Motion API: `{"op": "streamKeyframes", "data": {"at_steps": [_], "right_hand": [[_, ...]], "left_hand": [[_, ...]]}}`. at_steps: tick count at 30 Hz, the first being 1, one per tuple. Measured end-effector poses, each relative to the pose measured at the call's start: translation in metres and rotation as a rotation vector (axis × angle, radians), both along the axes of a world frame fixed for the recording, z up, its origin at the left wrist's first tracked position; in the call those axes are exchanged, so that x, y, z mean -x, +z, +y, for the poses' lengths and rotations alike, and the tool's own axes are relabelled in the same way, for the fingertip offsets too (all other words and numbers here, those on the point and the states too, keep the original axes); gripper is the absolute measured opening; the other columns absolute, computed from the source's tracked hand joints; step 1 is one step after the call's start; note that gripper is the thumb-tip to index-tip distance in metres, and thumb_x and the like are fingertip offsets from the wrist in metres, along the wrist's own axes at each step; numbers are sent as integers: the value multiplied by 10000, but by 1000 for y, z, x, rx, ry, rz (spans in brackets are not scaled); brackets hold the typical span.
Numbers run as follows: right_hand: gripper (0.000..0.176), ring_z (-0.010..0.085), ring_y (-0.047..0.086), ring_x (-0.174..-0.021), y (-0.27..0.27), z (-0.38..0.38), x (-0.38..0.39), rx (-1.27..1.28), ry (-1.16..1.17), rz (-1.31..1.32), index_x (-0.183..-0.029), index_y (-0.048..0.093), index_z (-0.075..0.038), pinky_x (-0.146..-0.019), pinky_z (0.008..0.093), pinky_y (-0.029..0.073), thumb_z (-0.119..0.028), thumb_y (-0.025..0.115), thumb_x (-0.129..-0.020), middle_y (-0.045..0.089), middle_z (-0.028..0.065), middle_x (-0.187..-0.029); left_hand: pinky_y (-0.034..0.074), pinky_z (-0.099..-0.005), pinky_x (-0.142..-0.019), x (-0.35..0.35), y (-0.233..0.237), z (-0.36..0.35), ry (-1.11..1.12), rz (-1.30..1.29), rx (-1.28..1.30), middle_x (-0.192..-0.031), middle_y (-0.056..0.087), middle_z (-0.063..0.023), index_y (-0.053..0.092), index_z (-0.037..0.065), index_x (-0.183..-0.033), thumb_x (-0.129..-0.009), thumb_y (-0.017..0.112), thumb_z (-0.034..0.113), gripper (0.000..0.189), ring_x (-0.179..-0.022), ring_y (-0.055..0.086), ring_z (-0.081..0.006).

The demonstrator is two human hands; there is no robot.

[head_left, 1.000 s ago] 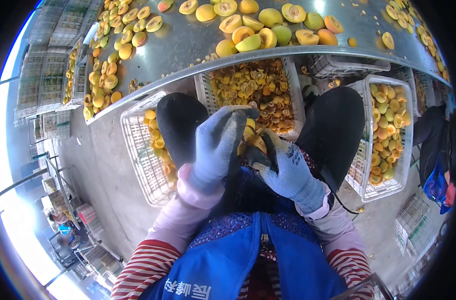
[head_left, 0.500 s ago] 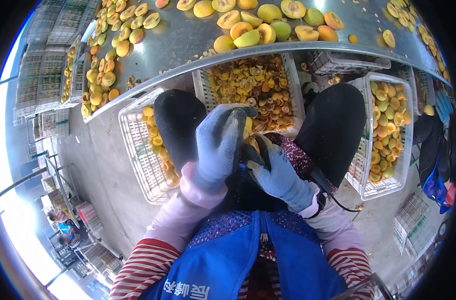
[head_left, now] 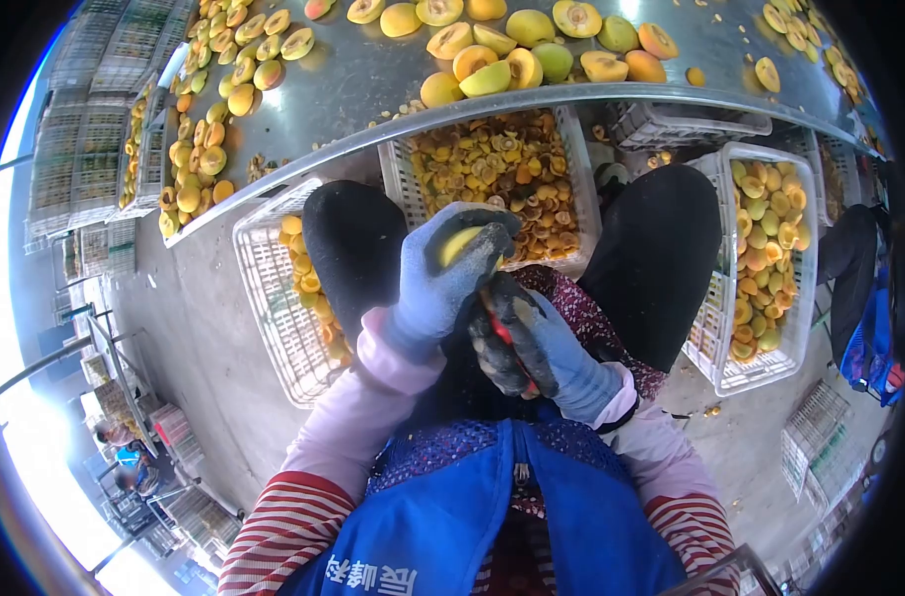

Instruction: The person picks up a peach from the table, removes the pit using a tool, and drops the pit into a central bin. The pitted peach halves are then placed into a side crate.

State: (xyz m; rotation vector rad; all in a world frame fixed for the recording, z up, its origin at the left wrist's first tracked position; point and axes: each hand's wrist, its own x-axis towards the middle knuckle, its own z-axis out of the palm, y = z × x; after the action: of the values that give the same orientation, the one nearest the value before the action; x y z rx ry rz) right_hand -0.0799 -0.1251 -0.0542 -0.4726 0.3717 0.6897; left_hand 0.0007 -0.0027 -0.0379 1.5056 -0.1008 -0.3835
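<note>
My left hand (head_left: 442, 273), in a blue-grey glove with dark fingers, is closed around a yellow peach (head_left: 459, 245), whose pale yellow side shows between thumb and fingers. Close below it, my right hand (head_left: 532, 343), gloved alike, is wrapped around a red-handled tool (head_left: 499, 328). Only a strip of the red handle shows; the tool's working end is hidden by the gloves, near the peach. Both hands are above my lap, between my knees. Just beyond them stands a white crate (head_left: 589, 179) filled with cut peach pieces and scraps.
Ahead is a metal table (head_left: 323, 89) with a raised edge, bearing halved peaches (head_left: 527, 70). A crate of peaches (head_left: 269, 298) stands by my left knee, another crate (head_left: 805, 288) by my right. At far right a person's dark-trousered leg (head_left: 849, 248) shows. Stacked crates (head_left: 85, 129) line the left.
My left hand has turned, so the peach shows more between its fingers. My right hand has rolled and moved slightly down, bringing the red handle into sight.
</note>
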Motion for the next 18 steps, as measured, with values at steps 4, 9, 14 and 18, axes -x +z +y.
{"op": "streamKeyframes", "data": {"at_steps": [4, 9, 14, 18], "right_hand": [[527, 98, 356, -376, 11, -4, -2, -235, 92, 196, -887, 493, -76, -311, 240, 284, -596, 410, -914, 404, 9, -561], [540, 94, 345, -379, 6, -5, 1, -234, 133, 179, -883, 491, -83, -312, 233, 281, -610, 374, -921, 391, 1, -563], [525, 88, 336, -384, 0, -3, -1, -586, 145, 251, -904, 504, -82, -314, 235, 275, -590, 375, -930, 379, -10, -559], [512, 88, 339, -383, -20, -1, 3, -736, 122, 226, -925, 515, -76, -314, 234, 275, -574, 395, -933, 377, -11, -551]], "left_hand": [[481, -233, -734, 3, 8, 3, 2, 187, 106, -913, 654, -79, 627, -55, -1022, -856, 602, 43, 194, -795, 593, -112], [487, -241, -729, 4, -2, 6, 1, 210, 58, -890, 657, -83, 634, -54, -1002, -832, 606, 30, 192, -789, 600, -120], [503, -269, -739, -10, -6, 12, -212, -216, -58, -886, 666, -108, 635, -42, -980, -814, 615, 22, 178, -802, 624, -143], [501, -269, -701, -12, -11, 6, -187, -85, 76, -851, 659, -106, 632, -50, -962, -851, 600, 86, 179, -769, 620, -152]]}}
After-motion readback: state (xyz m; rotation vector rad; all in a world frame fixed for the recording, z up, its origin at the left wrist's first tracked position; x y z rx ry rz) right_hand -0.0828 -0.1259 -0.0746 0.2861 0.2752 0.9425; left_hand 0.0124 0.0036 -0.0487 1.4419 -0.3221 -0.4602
